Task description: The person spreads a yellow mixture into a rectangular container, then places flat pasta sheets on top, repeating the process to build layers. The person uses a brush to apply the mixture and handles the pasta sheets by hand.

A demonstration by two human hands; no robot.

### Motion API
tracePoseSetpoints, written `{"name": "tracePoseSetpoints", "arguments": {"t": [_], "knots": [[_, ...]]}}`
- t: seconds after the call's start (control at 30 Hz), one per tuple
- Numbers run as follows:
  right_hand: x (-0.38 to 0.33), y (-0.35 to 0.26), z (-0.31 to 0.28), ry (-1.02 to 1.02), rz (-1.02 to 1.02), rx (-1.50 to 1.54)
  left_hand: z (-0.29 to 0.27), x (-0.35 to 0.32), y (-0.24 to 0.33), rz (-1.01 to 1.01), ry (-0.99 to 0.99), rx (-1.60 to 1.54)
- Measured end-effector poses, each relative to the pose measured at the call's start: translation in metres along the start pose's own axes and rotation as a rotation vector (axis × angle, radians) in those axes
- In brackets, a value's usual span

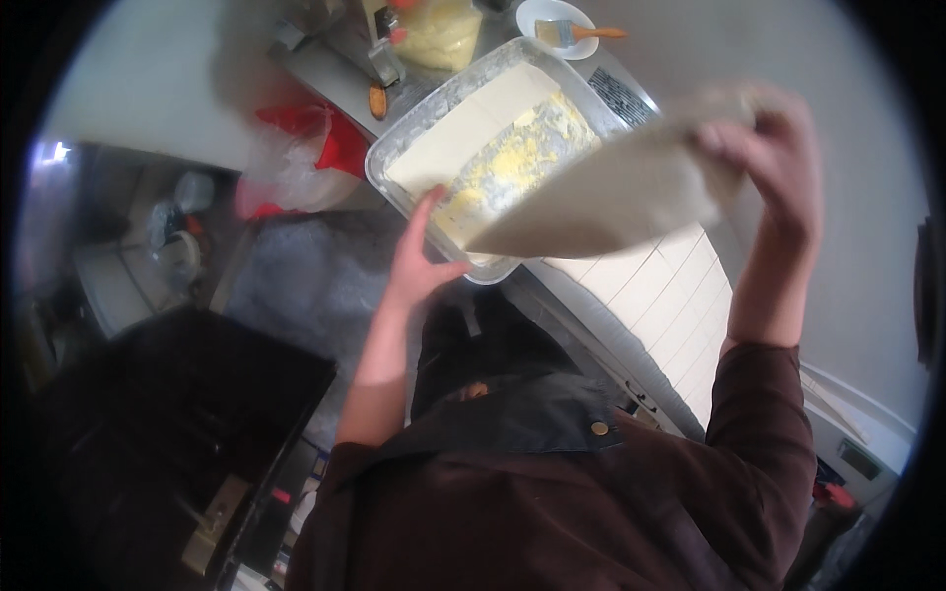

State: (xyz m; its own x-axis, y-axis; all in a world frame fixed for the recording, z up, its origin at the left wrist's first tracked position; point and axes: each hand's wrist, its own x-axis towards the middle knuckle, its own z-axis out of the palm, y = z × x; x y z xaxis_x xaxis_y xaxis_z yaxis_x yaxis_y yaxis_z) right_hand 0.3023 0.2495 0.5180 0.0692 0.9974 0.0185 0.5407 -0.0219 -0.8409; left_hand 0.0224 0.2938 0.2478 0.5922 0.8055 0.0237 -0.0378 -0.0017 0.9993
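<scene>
Left hand: the left hand [419,258] is at the near rim of the tray; the fingers [424,212] are stretched out and open, with the thumb pointing to the right, and they lie against the tray edge without closing on it.
Right hand: the right hand [774,163] is raised to the right of the tray; its fingers are clenched on the upper end of the dough sheet.
Dough sheet: the dough sheet [621,197] is pale and thin, lifted in the air; it slopes down from the right hand toward the near right side of the tray and it is blurred.
Tray: the tray [394,148] is a clear rectangular container with floury walls; it stands tilted in the picture on the tabletop [847,295].
Inside the tray: flat pale dough rectangles [473,123] on the left part, yellow crumbly filling [522,163] on the right part.
On the tabletop: cut dough squares [660,286] in rows, just under the lifted sheet.
Behind the tray: a white plate [537,15] with a pastry brush [567,32] on it, and a red bag [330,138] to the left.
</scene>
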Motion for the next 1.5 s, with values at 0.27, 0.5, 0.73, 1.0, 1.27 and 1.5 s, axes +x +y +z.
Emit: {"name": "tracePoseSetpoints", "arguments": {"t": [0.27, 0.5, 0.73, 1.0, 1.27, 1.5], "knots": [[0.093, 0.346, 0.056, -0.104, 0.354, -0.604, -0.003, 0.080, -0.059, -0.426, -0.211, 0.656], [0.091, 0.338, 0.109, 0.076, 0.505, -0.779, 0.003, 0.091, -0.077, -0.582, -0.199, 0.871], [0.095, 0.357, 0.113, 0.137, 0.260, -0.838, 0.006, 0.089, -0.091, -0.502, -0.150, 0.917], [0.100, 0.340, 0.126, 0.283, 0.039, -0.658, 0.016, 0.105, -0.057, -0.477, -0.063, 1.355], [0.184, 0.316, 0.145, -0.169, 0.069, -0.707, -0.001, 0.135, -0.079, -0.249, -0.015, 1.413], [0.190, 0.302, 0.136, -0.322, 0.175, -0.741, -0.004, 0.142, -0.068, -0.339, -0.077, 1.451]]}}
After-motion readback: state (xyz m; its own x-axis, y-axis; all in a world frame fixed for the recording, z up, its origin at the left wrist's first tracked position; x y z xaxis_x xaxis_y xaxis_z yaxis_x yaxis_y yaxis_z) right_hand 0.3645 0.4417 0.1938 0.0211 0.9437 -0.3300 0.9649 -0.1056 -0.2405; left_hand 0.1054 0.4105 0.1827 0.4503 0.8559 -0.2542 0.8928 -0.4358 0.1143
